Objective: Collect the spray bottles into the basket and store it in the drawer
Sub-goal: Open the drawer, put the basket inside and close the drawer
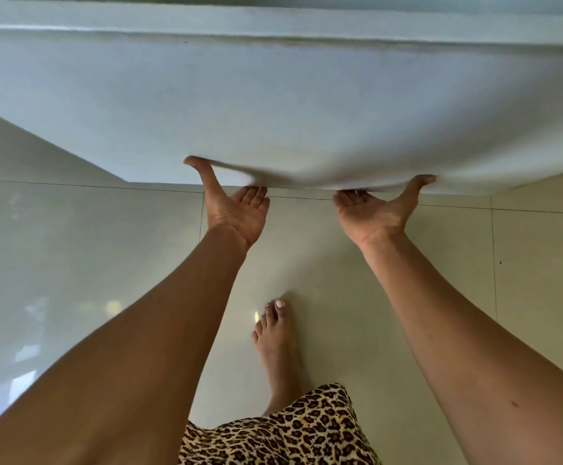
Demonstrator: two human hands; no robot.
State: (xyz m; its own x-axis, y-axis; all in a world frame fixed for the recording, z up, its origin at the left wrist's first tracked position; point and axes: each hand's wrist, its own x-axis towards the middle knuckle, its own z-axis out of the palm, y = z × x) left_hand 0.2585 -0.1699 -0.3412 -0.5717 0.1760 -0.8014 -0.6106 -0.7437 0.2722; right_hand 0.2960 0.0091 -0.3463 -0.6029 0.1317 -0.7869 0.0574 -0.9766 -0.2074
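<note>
left hand (236, 213) | right hand (374, 213) | both hands grip drawer front (273, 112) lower edge; fingertips hidden underneath

both arms reach straight out toward 12 o'clock, elbows nearly locked. left hand (236, 209) sits palm up, thumb splayed toward 11 o'clock, fingers curled away. right hand (374, 209) mirrors it, thumb toward 1 o'clock; fingertips are hidden, probably hooked. one bare foot (275, 344) points to 12.
</note>
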